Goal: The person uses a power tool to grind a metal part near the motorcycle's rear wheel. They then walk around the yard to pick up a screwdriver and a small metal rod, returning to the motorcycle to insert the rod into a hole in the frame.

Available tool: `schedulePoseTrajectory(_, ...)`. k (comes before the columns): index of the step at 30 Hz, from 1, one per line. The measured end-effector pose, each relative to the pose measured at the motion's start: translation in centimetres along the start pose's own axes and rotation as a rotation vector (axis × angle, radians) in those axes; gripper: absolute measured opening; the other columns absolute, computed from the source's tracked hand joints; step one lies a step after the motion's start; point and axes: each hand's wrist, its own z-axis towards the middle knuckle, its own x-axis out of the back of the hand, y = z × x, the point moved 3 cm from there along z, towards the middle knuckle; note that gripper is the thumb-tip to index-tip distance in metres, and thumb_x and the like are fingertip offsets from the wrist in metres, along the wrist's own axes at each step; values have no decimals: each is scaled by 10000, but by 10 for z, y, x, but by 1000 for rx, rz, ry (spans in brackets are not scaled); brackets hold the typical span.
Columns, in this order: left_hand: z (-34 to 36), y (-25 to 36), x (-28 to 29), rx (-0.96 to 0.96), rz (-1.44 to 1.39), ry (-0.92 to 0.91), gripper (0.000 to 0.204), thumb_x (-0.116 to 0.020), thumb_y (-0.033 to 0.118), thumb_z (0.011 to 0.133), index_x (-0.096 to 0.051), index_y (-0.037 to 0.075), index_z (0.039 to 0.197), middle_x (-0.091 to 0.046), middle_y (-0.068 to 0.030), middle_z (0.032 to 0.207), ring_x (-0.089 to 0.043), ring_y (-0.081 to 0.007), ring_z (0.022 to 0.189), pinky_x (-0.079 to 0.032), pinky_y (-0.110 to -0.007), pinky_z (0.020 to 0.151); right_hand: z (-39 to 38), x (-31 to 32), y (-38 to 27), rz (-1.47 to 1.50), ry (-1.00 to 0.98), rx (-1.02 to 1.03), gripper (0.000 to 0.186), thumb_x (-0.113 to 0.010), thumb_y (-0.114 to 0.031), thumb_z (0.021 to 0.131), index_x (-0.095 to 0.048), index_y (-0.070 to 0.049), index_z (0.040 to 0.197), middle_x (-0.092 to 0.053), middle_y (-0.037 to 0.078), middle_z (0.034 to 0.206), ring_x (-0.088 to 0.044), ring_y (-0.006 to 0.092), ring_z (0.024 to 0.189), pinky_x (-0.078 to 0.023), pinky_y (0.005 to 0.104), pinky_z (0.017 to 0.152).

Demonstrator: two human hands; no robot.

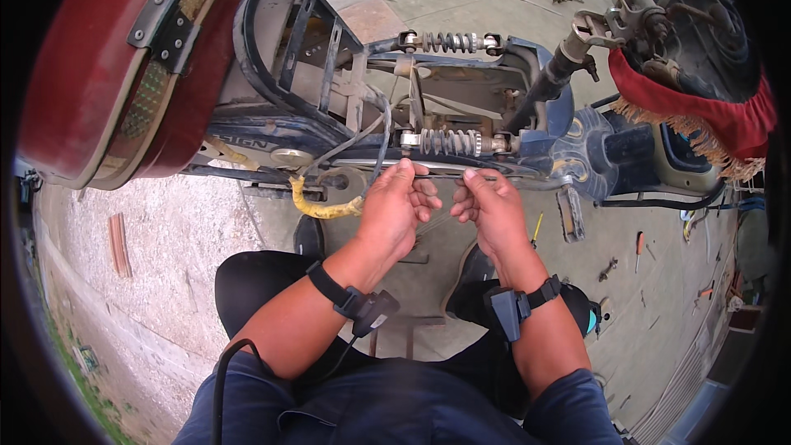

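Observation:
A thin dark cable (445, 176) runs between my two hands, in front of the blue frame of a bike (272, 130) with its seat off. My left hand (399, 202) pinches one end between thumb and fingers, right of a bundle of wires wrapped in yellow tape (325, 209). At its other end, my right hand (489, 202) pinches it too, thumb on top and fingers curled. Just beyond both hands lies the near coil-spring shock absorber (451, 142). A second shock absorber (450, 42) sits parallel on the far side.
At left stands a red rounded case (91, 58) with a metal hinge. A black rack (309, 45) rises beside it. Red fringed cloth (696, 111) hangs at right, beyond a footpeg (570, 213). An orange-handled screwdriver (638, 251) and scattered parts lie on the concrete.

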Motion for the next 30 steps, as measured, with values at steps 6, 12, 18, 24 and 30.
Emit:
schedulePoseTrajectory(6, 1, 0, 1, 3, -23, -24, 302, -432, 330, 1095, -550, 52, 1080, -645, -72, 791, -651, -178, 665, -453, -272, 537, -1, -2, 1, -5, 8, 13, 258, -654, -227, 984, -576, 9, 1057, -670, 110, 806, -668, 173, 588, -498, 260, 510)
schedulePoseTrajectory(12, 2, -1, 1, -2, -35, -44, 301, -418, 325, 1099, -545, 53, 1084, -646, -70, 796, -651, -179, 665, -454, -275, 547, -3, -4, -1, -29, 23, 52, 204, -640, -229, 1002, -622, -26, 1001, -682, 80, 775, -675, 165, 592, -499, 253, 510)
schedulePoseTrajectory(18, 3, -1, 1, 1, -45, -47, 304, -413, 334, 1099, -543, 60, 1073, -639, -72, 793, -644, -185, 681, -455, -291, 564, -8, -8, -11, -143, 16, 134, 223, -657, -230, 993, -610, -14, 1018, -681, 84, 777, -662, 152, 581, -496, 251, 506)
schedulePoseTrajectory(24, 1, -1, -2, 16, -105, -68, 326, -406, 360, 1097, -545, 67, 1064, -617, -70, 768, -622, -187, 671, -445, -297, 560, -18, -23, -31, -376, 4, 297, 245, -670, -250, 987, -638, -9, 961, -665, 58, 733, -638, 119, 564, -497, 247, 513)
schedulePoseTrajectory(30, 3, -1, 0, 56, -214, -103, 346, -388, 349, 1099, -570, 62, 1030, -602, -65, 744, -585, -189, 642, -436, -301, 548, -31, -53, -53, -934, 99, 951, 184, -721, -183, 922, -664, -19, 862, -657, 101, 722, -646, 233, 620, -498, 342, 572)
